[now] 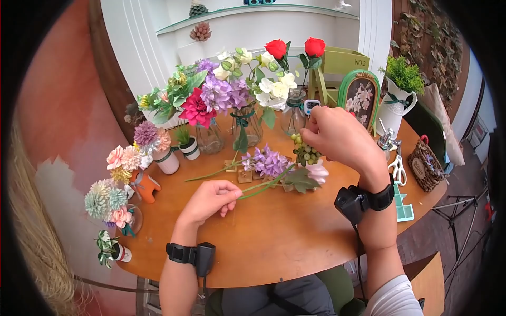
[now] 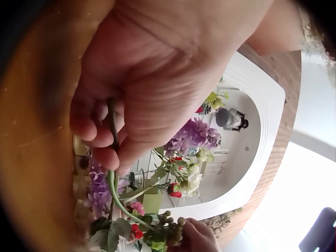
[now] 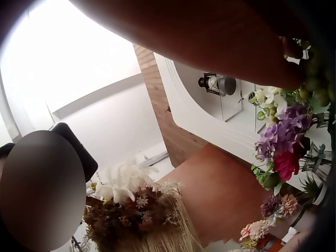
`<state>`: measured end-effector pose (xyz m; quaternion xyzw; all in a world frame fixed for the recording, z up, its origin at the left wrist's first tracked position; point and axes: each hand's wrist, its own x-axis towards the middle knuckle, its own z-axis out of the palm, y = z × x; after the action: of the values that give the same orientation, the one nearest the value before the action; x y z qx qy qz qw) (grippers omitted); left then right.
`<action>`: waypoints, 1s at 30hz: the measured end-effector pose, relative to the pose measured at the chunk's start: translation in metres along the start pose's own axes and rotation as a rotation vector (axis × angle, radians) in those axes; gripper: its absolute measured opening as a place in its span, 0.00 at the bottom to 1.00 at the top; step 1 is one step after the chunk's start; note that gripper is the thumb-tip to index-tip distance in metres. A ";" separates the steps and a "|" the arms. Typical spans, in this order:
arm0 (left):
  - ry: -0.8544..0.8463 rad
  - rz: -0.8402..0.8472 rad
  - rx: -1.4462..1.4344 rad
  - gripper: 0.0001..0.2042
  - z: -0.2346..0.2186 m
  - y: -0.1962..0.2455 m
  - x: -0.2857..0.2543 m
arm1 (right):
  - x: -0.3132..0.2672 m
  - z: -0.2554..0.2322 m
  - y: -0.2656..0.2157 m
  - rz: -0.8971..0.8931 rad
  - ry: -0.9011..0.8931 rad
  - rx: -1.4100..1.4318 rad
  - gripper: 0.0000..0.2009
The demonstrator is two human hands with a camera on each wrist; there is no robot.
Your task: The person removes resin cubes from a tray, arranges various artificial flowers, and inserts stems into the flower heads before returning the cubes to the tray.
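My left hand (image 1: 211,199) pinches the lower end of a green stem (image 1: 266,186) between thumb and curled fingers, low over the wooden table. The stem curves up to a cluster of green berries (image 1: 305,152). At the cluster's top, my right hand (image 1: 342,137) grips it with thumb and bent fingers. In the left wrist view the stem (image 2: 116,197) runs from the left fingertips to the berries (image 2: 164,232), with the right hand (image 2: 198,237) beside them. Under the stem lie a purple flower stem (image 1: 271,160), a pale pink flower (image 1: 317,171) and a broad green leaf (image 1: 301,180).
Glass vases with purple, white and red flowers (image 1: 216,94) stand behind the hands. Small flower pots (image 1: 167,162) line the left edge. Right of the right wrist are scissors (image 1: 399,169), a teal tray (image 1: 403,206) and a woven basket (image 1: 426,164).
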<state>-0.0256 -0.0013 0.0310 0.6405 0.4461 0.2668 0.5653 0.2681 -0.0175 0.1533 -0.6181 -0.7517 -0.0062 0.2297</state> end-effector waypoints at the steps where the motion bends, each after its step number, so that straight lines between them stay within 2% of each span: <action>1: 0.021 0.003 -0.061 0.09 -0.001 -0.001 0.001 | 0.001 0.004 0.001 -0.021 0.024 -0.049 0.17; 3: 0.042 0.007 -0.122 0.08 -0.001 -0.003 0.003 | 0.000 0.004 -0.001 -0.044 0.050 -0.098 0.17; 6: 0.064 0.033 -0.146 0.08 -0.001 -0.003 0.003 | -0.002 0.001 -0.007 0.020 0.047 -0.107 0.16; 8: 0.037 0.057 -0.140 0.08 0.000 -0.002 0.003 | -0.003 0.004 0.001 -0.219 -0.020 -0.008 0.18; 14: 0.072 0.181 -0.400 0.09 -0.009 0.001 0.001 | -0.001 0.008 0.003 -0.383 -0.140 -0.058 0.24; 16: 0.079 0.173 -0.411 0.10 -0.010 -0.001 0.002 | 0.001 0.015 0.009 -0.387 -0.166 -0.077 0.24; 18: 0.062 0.130 -0.547 0.10 -0.013 -0.004 0.003 | 0.005 0.020 0.010 -0.393 -0.194 -0.093 0.25; 20: 0.065 0.157 -0.566 0.10 -0.019 -0.004 0.001 | 0.009 0.021 0.008 -0.267 -0.399 -0.023 0.19; 22: 0.063 0.181 -0.582 0.10 -0.023 -0.005 0.001 | 0.012 0.026 0.008 -0.251 -0.427 -0.043 0.16; 25: 0.089 0.130 -0.568 0.09 -0.025 -0.006 0.001 | 0.015 0.031 0.007 -0.224 -0.466 -0.076 0.13; 27: 0.175 0.078 -0.429 0.09 -0.024 -0.003 0.000 | 0.016 0.032 0.004 -0.198 -0.487 -0.103 0.14; 30: 0.144 0.076 -0.470 0.09 -0.028 -0.010 0.002 | 0.016 0.033 0.008 -0.276 -0.481 -0.132 0.12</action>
<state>-0.0510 0.0136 0.0276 0.4870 0.3864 0.4292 0.6552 0.2620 0.0085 0.1274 -0.5072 -0.8597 0.0604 0.0013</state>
